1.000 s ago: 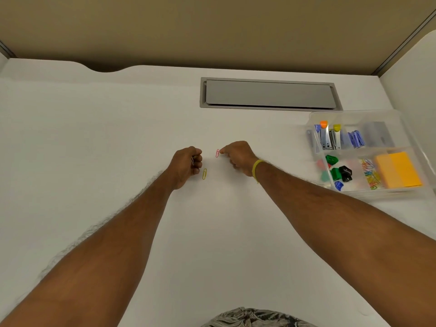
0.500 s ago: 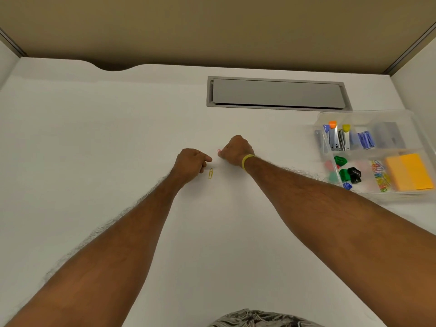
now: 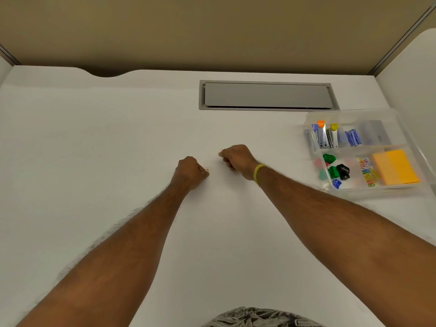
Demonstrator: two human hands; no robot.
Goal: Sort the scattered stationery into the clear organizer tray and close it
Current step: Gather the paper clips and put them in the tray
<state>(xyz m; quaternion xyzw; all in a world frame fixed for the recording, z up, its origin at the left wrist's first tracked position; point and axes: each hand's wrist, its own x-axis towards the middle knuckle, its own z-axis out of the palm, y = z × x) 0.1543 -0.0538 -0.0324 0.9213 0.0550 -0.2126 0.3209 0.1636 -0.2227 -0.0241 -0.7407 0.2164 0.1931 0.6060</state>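
Observation:
My left hand point(image 3: 191, 172) is closed in a fist on the white desk, and its fingertips pinch a small yellow paper clip point(image 3: 207, 171). A hand's width to the right, my right hand point(image 3: 236, 159) is closed too, with a bit of a pink paper clip point(image 3: 221, 151) showing at its fingertips. The clear organizer tray point(image 3: 311, 115) stands open at the right edge of the desk. Its compartments hold staplers, blue staple boxes, green and black binder clips point(image 3: 339, 171), coloured paper clips point(image 3: 368, 172) and orange sticky notes point(image 3: 395, 167).
A grey cable hatch point(image 3: 267, 95) is set into the desk behind my hands. A tan partition wall point(image 3: 212, 31) closes the back, and a white side panel point(image 3: 410, 74) stands at the right, behind the tray. The desk's back edge has a curved notch point(image 3: 106, 73).
The yellow clip that lay on the desk between my hands is now at my left fingertips. My right hand has closed over the pink clip and drawn slightly back.

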